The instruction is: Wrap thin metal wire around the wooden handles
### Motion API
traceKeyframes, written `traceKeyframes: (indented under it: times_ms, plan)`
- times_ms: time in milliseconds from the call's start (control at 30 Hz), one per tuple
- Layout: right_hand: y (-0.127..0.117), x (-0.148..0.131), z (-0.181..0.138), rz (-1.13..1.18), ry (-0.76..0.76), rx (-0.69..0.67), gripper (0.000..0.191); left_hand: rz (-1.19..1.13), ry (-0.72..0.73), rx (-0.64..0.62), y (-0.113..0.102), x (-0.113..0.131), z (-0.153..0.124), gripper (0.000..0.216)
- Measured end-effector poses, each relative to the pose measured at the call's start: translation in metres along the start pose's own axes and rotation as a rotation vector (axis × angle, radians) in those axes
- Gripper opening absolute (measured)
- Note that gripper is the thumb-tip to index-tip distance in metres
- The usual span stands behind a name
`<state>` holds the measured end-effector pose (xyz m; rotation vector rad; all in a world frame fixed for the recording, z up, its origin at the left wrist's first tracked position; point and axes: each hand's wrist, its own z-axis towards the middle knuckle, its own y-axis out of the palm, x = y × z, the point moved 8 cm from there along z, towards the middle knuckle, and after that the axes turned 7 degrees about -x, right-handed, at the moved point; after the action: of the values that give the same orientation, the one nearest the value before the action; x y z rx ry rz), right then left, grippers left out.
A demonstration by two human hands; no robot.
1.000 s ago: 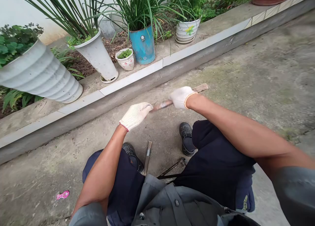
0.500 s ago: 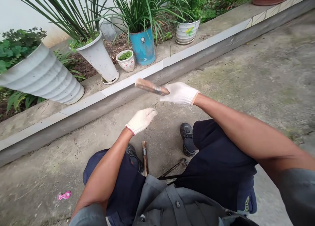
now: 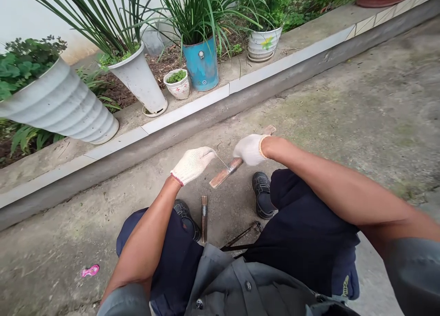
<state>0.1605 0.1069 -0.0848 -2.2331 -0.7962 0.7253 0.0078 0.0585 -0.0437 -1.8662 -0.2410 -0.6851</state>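
Observation:
Both hands wear white knit gloves. My right hand (image 3: 250,149) is closed around a flat wooden stick (image 3: 225,174) that has metal wire wound about its middle; the stick slants down to the left over the concrete. My left hand (image 3: 192,163) is pinched shut on the thin wire end (image 3: 220,160), which runs from its fingertips to the winding. A second wire-wrapped stick (image 3: 204,218) lies on the ground between my black shoes (image 3: 261,193). A dark metal tool (image 3: 242,234) lies beside it, near my right knee.
A tiled ledge (image 3: 192,107) runs across ahead. On it stand a ribbed white planter (image 3: 65,107), a tall white pot (image 3: 139,80), a small patterned pot (image 3: 177,85), a blue pot (image 3: 202,63) and a round white pot (image 3: 264,43). A pink scrap (image 3: 88,271) lies at lower left.
My right hand swung the stick round: half a second ago it pointed up and left, now it slants down to the left, lower. The left hand kept its pinch on the wire.

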Motion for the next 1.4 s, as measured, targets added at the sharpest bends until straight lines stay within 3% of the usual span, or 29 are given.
traceKeyframes:
  times_ms: [100,167,333,533,600,700,767,833,933,1000,1100,1233,1400]
  plan:
    - [0.001,-0.022,-0.015,-0.019,-0.175,-0.060,0.023,-0.044,0.001,-0.020,0.006,-0.003,0.002,0.041]
    - [-0.014,-0.023,-0.021,0.041,-0.189,0.039,0.027,-0.093,-0.006,-0.050,0.014,-0.004,0.002,0.038]
    - [-0.056,0.009,-0.026,0.096,0.107,0.412,0.043,-0.197,-0.009,-0.142,0.033,0.001,0.003,0.042]
    - [-0.071,0.051,-0.035,0.078,0.503,0.584,0.040,-0.184,0.022,-0.152,0.031,0.009,0.003,0.041]
    - [-0.074,0.056,-0.037,0.046,0.558,0.576,0.037,-0.199,0.008,-0.160,0.029,0.009,0.002,0.040]
    - [-0.060,0.055,-0.027,-0.033,0.578,0.352,0.037,-0.190,-0.028,-0.099,0.016,0.007,-0.001,0.041]
    - [-0.041,0.044,-0.017,-0.112,0.508,0.165,0.035,-0.150,-0.037,-0.042,0.006,0.004,-0.002,0.041]
    - [-0.020,0.025,-0.010,-0.147,0.339,0.044,0.028,-0.103,-0.027,-0.014,0.000,0.001,0.000,0.040]
    - [0.002,-0.012,-0.011,-0.057,-0.028,-0.066,0.016,-0.076,-0.007,-0.020,0.001,-0.004,0.003,0.041]
    - [0.004,-0.027,-0.020,0.011,-0.195,-0.076,0.016,-0.086,0.003,-0.045,0.006,-0.006,0.004,0.042]
    - [-0.019,-0.024,-0.027,0.110,-0.190,0.087,0.025,-0.124,0.015,-0.101,0.015,-0.004,0.003,0.042]
    - [-0.057,0.007,-0.033,0.285,0.050,0.398,0.036,-0.165,0.032,-0.148,0.020,0.006,0.001,0.047]
    - [-0.077,0.045,-0.042,0.268,0.365,0.596,0.044,-0.186,0.076,-0.208,0.026,0.019,-0.001,0.046]
